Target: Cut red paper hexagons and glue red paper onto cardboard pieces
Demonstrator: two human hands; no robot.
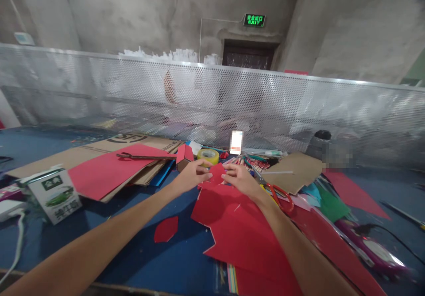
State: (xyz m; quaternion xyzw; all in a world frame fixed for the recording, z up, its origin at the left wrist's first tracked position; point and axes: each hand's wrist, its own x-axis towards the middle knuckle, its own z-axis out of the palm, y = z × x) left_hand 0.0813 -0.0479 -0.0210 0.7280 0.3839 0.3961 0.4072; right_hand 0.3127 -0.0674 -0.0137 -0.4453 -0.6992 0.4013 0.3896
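A small piece of red paper [217, 175] is pinched between the fingertips of both hands above the table. My left hand [192, 176] grips its left edge with thumb and fingers. Opposite it, my right hand [241, 179] has thumb and fingers closed on the right edge. Below them spreads a large red sheet [239, 234] with zigzag cuts along its left side. A red cut-out [166, 229] with several corners lies flat on the blue table, left of the sheet. Scissors [281, 197] with orange-red handles rest just right of my right hand.
Yellow tape [208, 155] and a lit phone [236, 142] stand beyond my hands. Cardboard with red paper [116, 170] and a milk carton [59, 195] are at left. Brown cardboard [292, 170] and a purple device [375, 249] lie right. A perforated metal screen [133, 92] borders the back.
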